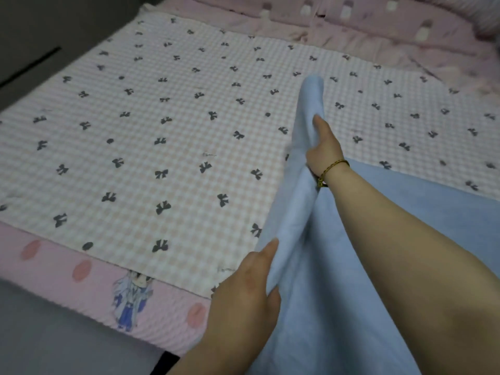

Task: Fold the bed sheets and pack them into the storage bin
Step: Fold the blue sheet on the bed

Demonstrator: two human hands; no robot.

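Observation:
A light blue bed sheet (378, 253) lies over the right part of the bed, and its left edge is lifted into a raised fold. My left hand (243, 290) grips that fold near the bed's front edge, thumb and fingers curled round the cloth. Farther along the same fold my right hand (323, 147) grips the cloth, thumb pointing away from me; a gold bracelet sits on that wrist. The fold's far tip (312, 87) sticks up past my right hand. No storage bin is in view.
A pink-checked blanket with dark bows (162, 125) covers most of the bed. Beneath it is a pink sheet with red dots and a cartoon figure (131, 301). Pink bedding (378, 25) is bunched at the far side. Grey floor (54, 345) lies at the lower left.

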